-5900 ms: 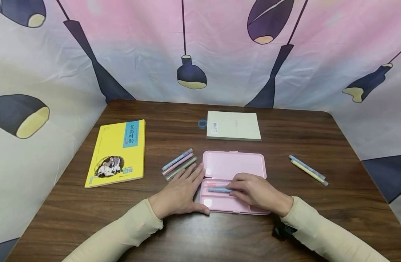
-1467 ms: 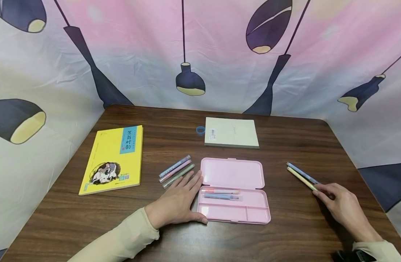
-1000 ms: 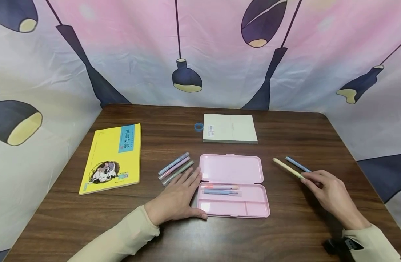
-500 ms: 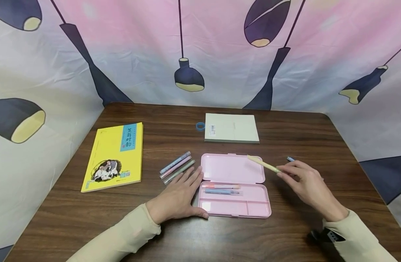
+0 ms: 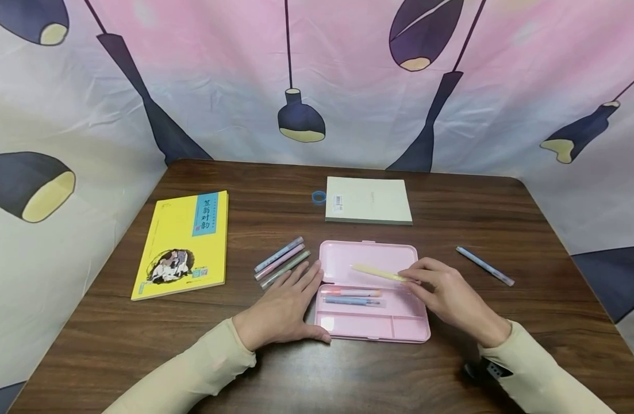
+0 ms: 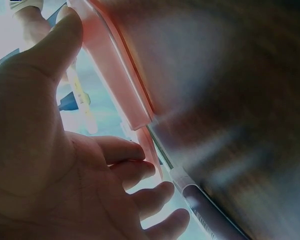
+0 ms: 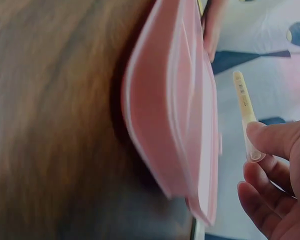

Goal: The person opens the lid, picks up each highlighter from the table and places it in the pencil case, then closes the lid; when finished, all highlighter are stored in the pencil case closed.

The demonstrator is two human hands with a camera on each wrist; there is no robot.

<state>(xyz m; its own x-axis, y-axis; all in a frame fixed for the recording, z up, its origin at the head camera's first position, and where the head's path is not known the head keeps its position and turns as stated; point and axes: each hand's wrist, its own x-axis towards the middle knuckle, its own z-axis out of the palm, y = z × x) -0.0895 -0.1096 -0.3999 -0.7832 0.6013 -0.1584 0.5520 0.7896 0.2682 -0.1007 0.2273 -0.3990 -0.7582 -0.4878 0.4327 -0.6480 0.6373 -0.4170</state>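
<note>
A pink pencil case (image 5: 354, 327) lies with its lid folded back on the table. Its long upper compartment holds an orange-capped pen (image 5: 354, 292) and a blue pen (image 5: 348, 301). My right hand (image 5: 448, 293) pinches one end of a yellow pen (image 7: 243, 97) between thumb and fingers; in the head view the pen (image 5: 376, 272) overlaps the lid. At the case's left edge, my left hand (image 5: 283, 313) rests with its fingers spread and thumb at the front corner. Its fingertips come close to a green pen (image 5: 288, 268).
Beside the green pen lie a pink pen (image 5: 278, 263) and a blue patterned pen (image 5: 277, 255). Another blue pen (image 5: 485, 266) lies at the right. A yellow book (image 5: 192, 236) is at the left; a pale notebook (image 5: 379, 198) and a blue ring (image 5: 319, 197) are behind the case.
The blue pen came to rest in the case. My right hand then took the yellow pen from the right side of the table and carried it left over the case. My left hand stayed put.
</note>
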